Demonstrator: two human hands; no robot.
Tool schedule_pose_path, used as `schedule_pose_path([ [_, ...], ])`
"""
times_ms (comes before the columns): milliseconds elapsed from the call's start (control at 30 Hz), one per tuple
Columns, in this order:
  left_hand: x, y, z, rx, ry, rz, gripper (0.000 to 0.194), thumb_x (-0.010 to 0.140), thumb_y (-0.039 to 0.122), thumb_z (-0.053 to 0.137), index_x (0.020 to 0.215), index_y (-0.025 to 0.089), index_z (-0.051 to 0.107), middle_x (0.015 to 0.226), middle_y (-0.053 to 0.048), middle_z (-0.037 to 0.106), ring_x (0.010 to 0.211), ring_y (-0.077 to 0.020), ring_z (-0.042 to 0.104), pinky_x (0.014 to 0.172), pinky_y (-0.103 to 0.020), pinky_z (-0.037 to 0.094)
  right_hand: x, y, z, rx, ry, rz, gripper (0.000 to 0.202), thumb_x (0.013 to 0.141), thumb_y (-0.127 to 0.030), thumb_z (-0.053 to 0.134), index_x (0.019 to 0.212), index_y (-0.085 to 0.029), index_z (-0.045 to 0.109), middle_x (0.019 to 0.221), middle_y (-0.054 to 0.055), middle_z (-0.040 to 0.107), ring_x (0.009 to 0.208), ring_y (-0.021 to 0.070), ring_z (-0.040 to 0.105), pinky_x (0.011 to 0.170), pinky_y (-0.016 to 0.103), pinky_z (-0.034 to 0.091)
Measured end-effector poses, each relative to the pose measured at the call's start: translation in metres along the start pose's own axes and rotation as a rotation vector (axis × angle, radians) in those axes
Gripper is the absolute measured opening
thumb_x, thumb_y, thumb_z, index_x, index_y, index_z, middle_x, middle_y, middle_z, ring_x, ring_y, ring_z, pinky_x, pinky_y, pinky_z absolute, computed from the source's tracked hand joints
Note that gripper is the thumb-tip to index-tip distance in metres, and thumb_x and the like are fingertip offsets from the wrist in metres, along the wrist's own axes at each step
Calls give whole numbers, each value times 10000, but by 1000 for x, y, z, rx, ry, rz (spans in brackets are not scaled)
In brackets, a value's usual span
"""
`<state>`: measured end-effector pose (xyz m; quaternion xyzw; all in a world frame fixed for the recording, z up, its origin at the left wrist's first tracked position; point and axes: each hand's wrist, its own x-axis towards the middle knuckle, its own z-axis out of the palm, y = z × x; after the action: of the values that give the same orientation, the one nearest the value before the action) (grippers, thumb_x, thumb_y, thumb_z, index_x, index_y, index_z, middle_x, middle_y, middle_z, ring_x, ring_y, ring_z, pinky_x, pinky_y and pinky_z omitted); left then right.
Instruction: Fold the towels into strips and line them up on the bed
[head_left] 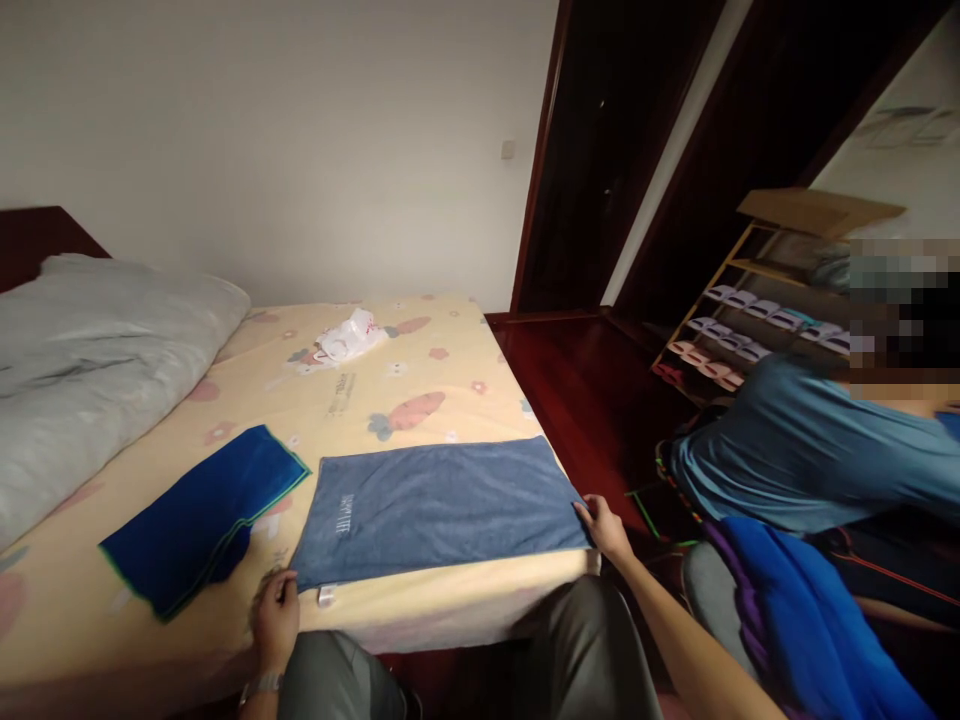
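A greyish-blue towel [442, 508] lies spread flat along the near edge of the bed, with pale lettering at its left end and a small white tag on its front edge. My left hand [276, 615] pinches the towel's near left corner. At the right end, my right hand [602, 525] has its thumb and fingers closed on the near right corner. To the left of the towel, a darker blue cloth with green edging [202, 520] lies folded on the bed.
The bed [412, 375] has a yellow carrot-patterned sheet. On it are a crumpled white plastic bag [351, 337] and a grey quilt [112, 360]. At right, a person in a blue shirt [772, 440] sits beside blue fabric [802, 610]; a shoe rack [739, 265] stands behind.
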<state>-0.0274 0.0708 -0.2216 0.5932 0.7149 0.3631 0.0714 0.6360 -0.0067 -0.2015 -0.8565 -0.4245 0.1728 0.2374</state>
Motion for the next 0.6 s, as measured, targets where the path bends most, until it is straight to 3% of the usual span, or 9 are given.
schedule_pose_path([
  [100, -7, 0, -6, 25, -2, 79, 280, 842, 408, 416, 882, 216, 616, 969, -131, 703, 967, -291, 660, 890, -400, 512, 6, 10, -9, 87, 0, -88, 396, 894, -543, 536, 1156, -247, 541, 898, 50, 737, 843, 257, 729, 791, 332, 524],
  [233, -20, 4, -11, 181, -31, 72, 292, 853, 391, 395, 888, 226, 633, 982, -130, 718, 970, -310, 658, 875, -428, 510, -7, 15, 0, 67, -36, -3, 389, 889, -535, 542, 1142, -241, 566, 928, 76, 734, 864, 273, 724, 792, 364, 522],
  [367, -24, 16, -16, 408, -4, 42, 355, 858, 399, 393, 955, 207, 676, 1007, -161, 694, 921, -350, 641, 788, -463, 508, -14, 11, 7, 64, 25, 19, 393, 933, -504, 436, 1149, -211, 587, 1094, 138, 701, 1015, 288, 690, 884, 403, 511],
  [467, 0, 31, -13, 464, -13, 80, 392, 854, 410, 399, 1031, 189, 671, 1015, -176, 682, 933, -368, 633, 795, -481, 502, 13, -3, 6, 92, 62, -4, 390, 941, -454, 394, 1131, -199, 619, 1144, 141, 686, 1094, 277, 662, 958, 395, 488],
  [533, 35, 42, -4, 354, -50, 130, 381, 852, 396, 406, 1037, 181, 659, 1014, -169, 693, 1002, -353, 635, 871, -461, 494, 47, -18, 5, 120, 56, -24, 379, 940, -432, 392, 1076, -199, 659, 1126, 126, 705, 1084, 265, 670, 959, 369, 490],
  [600, 79, 53, 11, 214, -84, 71, 365, 846, 384, 411, 1021, 179, 657, 1011, -154, 710, 1032, -325, 644, 904, -425, 493, 87, -34, 9, 143, 46, -28, 375, 938, -422, 403, 1017, -199, 694, 1097, 119, 726, 1052, 262, 686, 928, 352, 504],
])
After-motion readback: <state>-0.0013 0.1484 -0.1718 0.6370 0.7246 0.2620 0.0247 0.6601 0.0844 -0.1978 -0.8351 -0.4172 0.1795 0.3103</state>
